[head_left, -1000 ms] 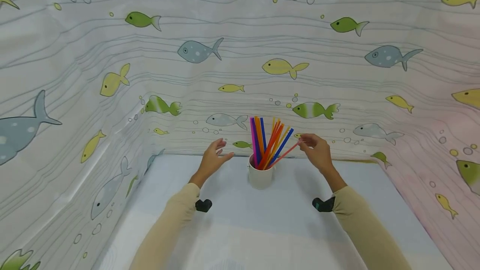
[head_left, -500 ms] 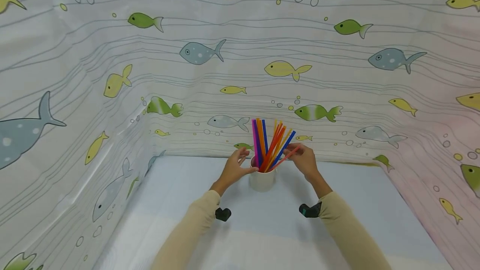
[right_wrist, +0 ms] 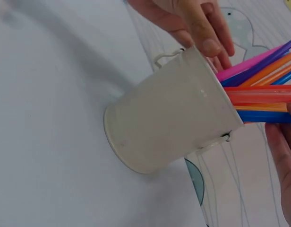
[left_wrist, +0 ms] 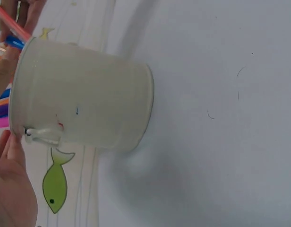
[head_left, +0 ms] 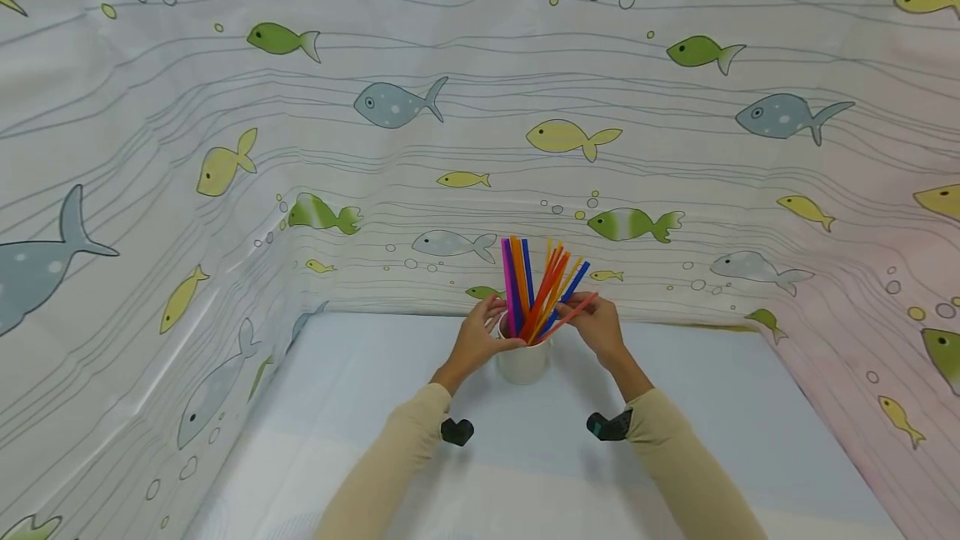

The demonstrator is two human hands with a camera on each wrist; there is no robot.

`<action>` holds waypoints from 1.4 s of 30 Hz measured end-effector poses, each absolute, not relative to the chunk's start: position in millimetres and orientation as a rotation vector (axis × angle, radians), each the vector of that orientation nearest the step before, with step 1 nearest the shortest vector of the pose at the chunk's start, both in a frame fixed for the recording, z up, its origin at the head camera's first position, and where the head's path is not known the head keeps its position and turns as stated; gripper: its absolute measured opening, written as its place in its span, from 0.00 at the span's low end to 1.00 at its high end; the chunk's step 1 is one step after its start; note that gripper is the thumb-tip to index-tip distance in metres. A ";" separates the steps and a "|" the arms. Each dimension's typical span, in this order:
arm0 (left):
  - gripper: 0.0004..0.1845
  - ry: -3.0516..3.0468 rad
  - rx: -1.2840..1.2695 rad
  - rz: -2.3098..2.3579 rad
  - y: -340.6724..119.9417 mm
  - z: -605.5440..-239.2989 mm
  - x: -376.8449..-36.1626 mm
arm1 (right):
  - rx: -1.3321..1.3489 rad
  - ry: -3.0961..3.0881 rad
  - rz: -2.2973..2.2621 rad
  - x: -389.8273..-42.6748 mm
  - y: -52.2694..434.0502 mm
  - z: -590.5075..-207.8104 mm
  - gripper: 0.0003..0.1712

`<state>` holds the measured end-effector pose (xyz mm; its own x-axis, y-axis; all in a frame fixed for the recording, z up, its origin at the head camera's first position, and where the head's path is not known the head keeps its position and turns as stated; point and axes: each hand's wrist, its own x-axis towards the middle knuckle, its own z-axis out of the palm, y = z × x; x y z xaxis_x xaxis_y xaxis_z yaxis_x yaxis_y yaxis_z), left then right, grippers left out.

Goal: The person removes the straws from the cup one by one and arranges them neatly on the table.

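**Both hands close in on the cup of straws**

A small white cup [head_left: 522,361] stands upright just below the centre of the head view, on a pale blue table [head_left: 375,407], close to the back fish-print curtain [head_left: 480,107]. A bundle of coloured straws [head_left: 536,286] fans up and out of it, long axes running from the cup mouth toward the upper right of the frame; the magenta, purple and blue ones stand nearly vertical, the orange and red ones lean right.

The left hand [head_left: 480,338] sits at the cup's left rim, fingers curled against it with the thumb over the edge; the right wrist view shows those fingertips [right_wrist: 202,38] on the rim beside the small wire loop. It appears to steady the cup rather than lift it.

The right hand [head_left: 596,325] is just right of the bundle, fingers bent around the lowest, most tilted straw, a pinkish-red one [head_left: 570,317], pinching it near its upper end. That straw slants from the cup up to the right, so its free end already lies in the right hand, well apart from the left. In the left wrist view the cup [left_wrist: 84,97] fills the left half of the frame, with the same red straw [left_wrist: 11,23] crossing its rim at upper left.
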<state>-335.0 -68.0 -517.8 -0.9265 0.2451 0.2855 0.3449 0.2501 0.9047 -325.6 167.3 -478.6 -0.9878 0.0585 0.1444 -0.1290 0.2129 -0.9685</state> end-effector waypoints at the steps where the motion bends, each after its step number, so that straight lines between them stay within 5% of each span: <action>1: 0.52 -2.414 -0.572 -1.778 -67.6 -518.0 -335.1 | 0.065 -2.321 1.887 -325.9 166.3 -479.4 0.17; 25: 0.54 -2.406 -0.605 -1.800 -66.7 -517.6 -336.5 | 0.076 -2.333 1.847 -326.0 160.9 -488.7 0.16; 42: 0.55 -2.387 -0.613 -1.843 -65.9 -518.7 -336.2 | 0.085 -2.268 1.820 -329.6 187.3 -425.2 0.25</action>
